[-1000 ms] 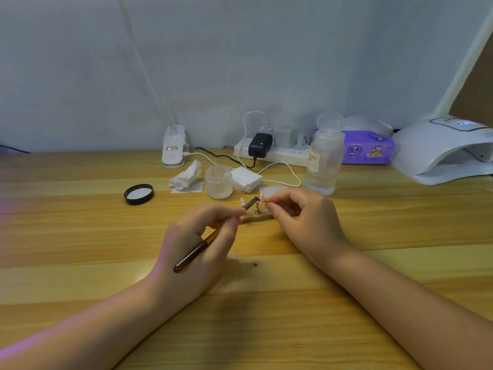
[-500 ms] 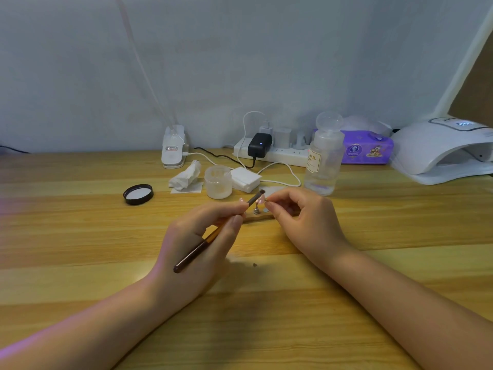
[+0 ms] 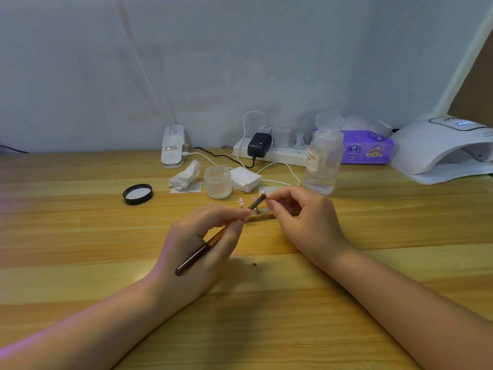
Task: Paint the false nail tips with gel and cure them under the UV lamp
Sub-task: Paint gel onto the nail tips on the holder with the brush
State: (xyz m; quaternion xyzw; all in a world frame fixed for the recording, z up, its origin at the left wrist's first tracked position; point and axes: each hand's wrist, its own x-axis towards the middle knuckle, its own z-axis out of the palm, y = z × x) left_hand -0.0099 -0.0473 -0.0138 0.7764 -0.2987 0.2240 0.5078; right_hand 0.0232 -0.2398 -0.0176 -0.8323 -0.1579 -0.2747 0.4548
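Touching brush (image 3: 213, 240) tip, pinched nail tip (image 3: 264, 194).

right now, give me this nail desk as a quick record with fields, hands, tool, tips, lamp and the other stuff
left hand: left hand grips the brush like a pen
right hand: right hand pinches one nail tip at the brush's end
tips: another pink tip stands on the wooden holder
lamp: white UV lamp at far right, nothing seen in its opening
jar: frosted jar open, black lid lying apart to its left
bottle: clear pump bottle upright behind the right hand
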